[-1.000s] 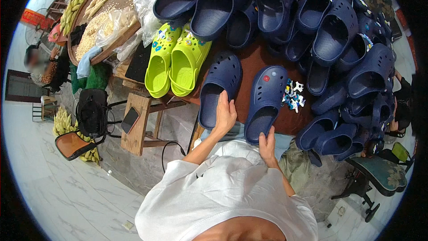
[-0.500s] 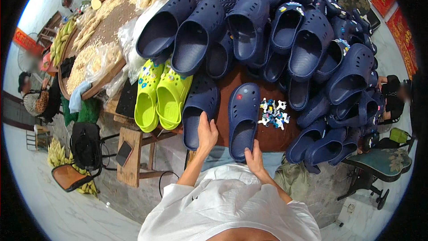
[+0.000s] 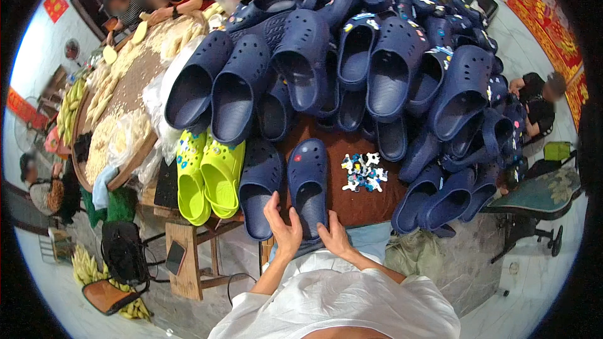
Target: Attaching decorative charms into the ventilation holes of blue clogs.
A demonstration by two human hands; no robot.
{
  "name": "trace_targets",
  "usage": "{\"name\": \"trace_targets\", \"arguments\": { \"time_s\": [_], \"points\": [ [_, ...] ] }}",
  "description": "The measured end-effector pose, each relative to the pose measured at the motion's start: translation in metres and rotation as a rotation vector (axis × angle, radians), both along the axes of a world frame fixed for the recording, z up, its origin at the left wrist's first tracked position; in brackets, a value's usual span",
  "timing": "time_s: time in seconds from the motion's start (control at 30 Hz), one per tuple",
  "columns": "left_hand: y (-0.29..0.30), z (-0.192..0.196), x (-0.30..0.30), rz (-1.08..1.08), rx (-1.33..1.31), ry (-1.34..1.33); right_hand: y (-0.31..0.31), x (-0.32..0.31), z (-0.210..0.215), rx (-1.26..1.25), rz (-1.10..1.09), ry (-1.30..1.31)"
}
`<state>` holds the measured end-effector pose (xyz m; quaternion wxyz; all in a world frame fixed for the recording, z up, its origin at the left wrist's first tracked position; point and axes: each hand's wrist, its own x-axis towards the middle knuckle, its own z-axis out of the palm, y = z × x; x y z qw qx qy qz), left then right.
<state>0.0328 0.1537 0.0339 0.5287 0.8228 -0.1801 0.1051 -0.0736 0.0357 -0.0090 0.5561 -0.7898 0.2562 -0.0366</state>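
Observation:
Two navy perforated clogs lie side by side at the near edge of a brown table (image 3: pixel 352 204). My left hand (image 3: pixel 283 229) rests between them, touching the heel of the left clog (image 3: pixel 259 185). My right hand (image 3: pixel 334 237) grips the heel of the right clog (image 3: pixel 308 182), which carries small round charms. A little heap of white and blue shoe charms (image 3: pixel 363 171) lies just right of that clog. Beyond it rises a big pile of navy clogs (image 3: pixel 352 69).
A lime-green pair of clogs (image 3: pixel 207 176) sits left of the navy pair. Further left is a round tray of pale food (image 3: pixel 119 113), a wooden stool (image 3: pixel 188 251) and a black bag (image 3: pixel 122 251). People sit at the far left, top and right. A green chair (image 3: pixel 540 198) stands at the right.
The view has swung up over the table, and both hands have come closer together at the heels of the two near clogs. The right clog has shifted left beside the other.

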Motion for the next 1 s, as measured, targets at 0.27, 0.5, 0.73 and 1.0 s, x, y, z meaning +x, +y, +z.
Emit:
{"name": "trace_targets", "arguments": {
  "time_s": [0.27, 0.5, 0.73, 1.0],
  "points": [
    [-0.021, 0.008, -0.001, -0.104, 0.074, -0.030, 0.003, 0.018, 0.007, -0.009, 0.043, -0.008],
    [-0.015, 0.000, -0.004, -0.116, 0.182, 0.012, 0.005, 0.010, 0.000, -0.002, 0.137, 0.017],
    [-0.014, -0.008, -0.003, -0.197, 0.170, 0.037, 0.014, -0.010, -0.034, -0.022, -0.009, -0.130],
    [-0.021, 0.001, -0.024, -0.330, -0.120, -0.022, -0.023, -0.036, 0.007, -0.052, -0.165, -0.294]
  ]
}}
